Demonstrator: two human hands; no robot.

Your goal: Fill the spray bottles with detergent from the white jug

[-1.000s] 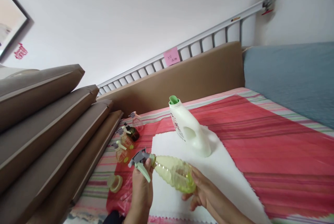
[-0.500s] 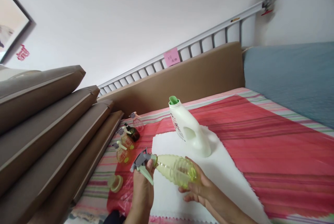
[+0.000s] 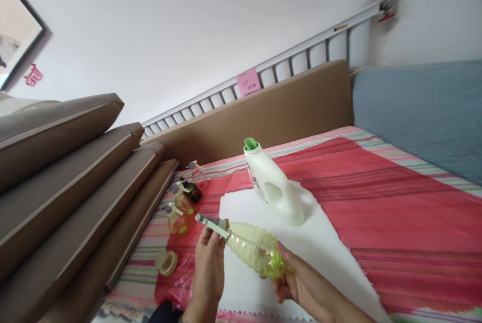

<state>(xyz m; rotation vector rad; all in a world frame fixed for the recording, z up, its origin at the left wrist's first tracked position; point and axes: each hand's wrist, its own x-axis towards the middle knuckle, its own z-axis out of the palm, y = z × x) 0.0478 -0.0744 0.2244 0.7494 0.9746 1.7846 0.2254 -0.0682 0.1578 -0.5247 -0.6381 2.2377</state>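
Two bare hands hold a translucent yellow spray bottle (image 3: 252,247) above a white mat (image 3: 327,252), the bottle tilted almost onto its side with its trigger head (image 3: 213,225) pointing left and its base toward the lower right. The left hand (image 3: 211,262) pinches the neck just below the trigger between thumb and fingers, while the right hand (image 3: 291,275) curls around the base, its fingers partly hidden beneath. How much liquid the bottle contains cannot be told.

Just beyond, a white jug (image 3: 276,190) with a green insert (image 3: 250,144) in its mouth rests on the mat, its printed label turned to the left. Four smaller spray bottles line up to the left: a clear pinkish one (image 3: 199,177) farthest back, then a dark one (image 3: 193,192), then two more see-through ones (image 3: 183,205) nearer the person. A pale round container (image 3: 166,263) lies near the left hand. Red cloth (image 3: 395,217) spreads under the mat over striped fabric (image 3: 139,267). Stacked cushions (image 3: 86,177) flank the scene at left; a pink note (image 3: 248,82) hangs on the radiator (image 3: 316,57) behind.
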